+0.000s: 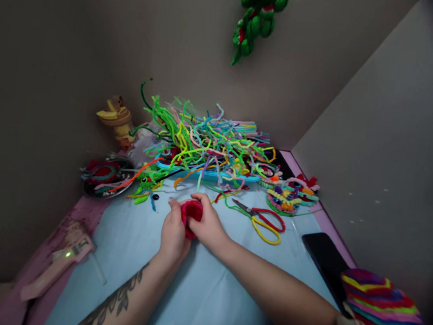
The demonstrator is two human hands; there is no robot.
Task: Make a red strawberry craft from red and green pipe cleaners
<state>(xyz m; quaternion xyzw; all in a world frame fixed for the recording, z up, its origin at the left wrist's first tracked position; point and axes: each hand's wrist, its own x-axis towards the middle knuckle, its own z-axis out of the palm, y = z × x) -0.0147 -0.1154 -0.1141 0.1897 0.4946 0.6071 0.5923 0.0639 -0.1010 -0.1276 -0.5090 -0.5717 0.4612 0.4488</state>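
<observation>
Between my hands, over the middle of the blue table cover, is a small red fuzzy piece curled into a cup-like ring [192, 212]. My left hand [173, 232] grips it from the left with the fingers wrapped round it. From the right, my right hand [206, 223] holds its rim, thumb at the opening. Part of the red piece is hidden by my fingers. Just right of my hands lie scissors [257, 220] with one red and one yellow handle, blades apart. A green pipe cleaner [231, 203] runs beside the blades.
A blue tray [215, 174] heaped with colourful pipe cleaners [207, 141] stands at the back. Left are a dark plate [127, 190] and a pink glue gun [63, 265] with a lit green light. Right are pipe-cleaner figures [284, 199], a black phone [324, 260] and a striped fuzzy item [383, 301].
</observation>
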